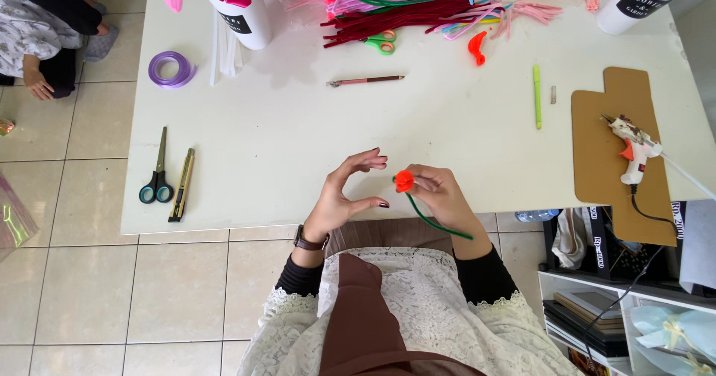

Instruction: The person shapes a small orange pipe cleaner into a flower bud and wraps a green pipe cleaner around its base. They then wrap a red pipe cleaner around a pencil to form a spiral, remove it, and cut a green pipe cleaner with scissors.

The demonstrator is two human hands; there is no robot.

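Room: tiled floor, with a pale tabletop (pixel 298 137) seen from above; another person sits on the floor at the far left.
Left edge of tabletop: scissors with teal handles (pixel 157 174) and a yellow utility knife (pixel 181 186) lie side by side near the front left corner; a lilac ribbon roll (pixel 171 69) lies further back.
Far edge: a heap of pipe cleaners (pixel 403 3) in purple, maroon and pink, and a pencil (pixel 365 81) in front of it.
Left hand (pixel 339 197): grip open, fingers curved, holding nothing, just beside the flower.
Flower: an orange pipe-cleaner bloom (pixel 404 180) on a green stem (pixel 436 223), above the front edge, at the middle.
Right hand (pixel 440 193): grip closed on the stem just under the bloom, fingertips pinching.
Doing it well: judged from this, keep the pinch close beneath the bloom so it cannot spin, and let the free hand shape the coils gently.
Right edge: a green pen (pixel 536 96), then a glue gun (pixel 630 148) resting on brown cardboard (pixel 619 189).
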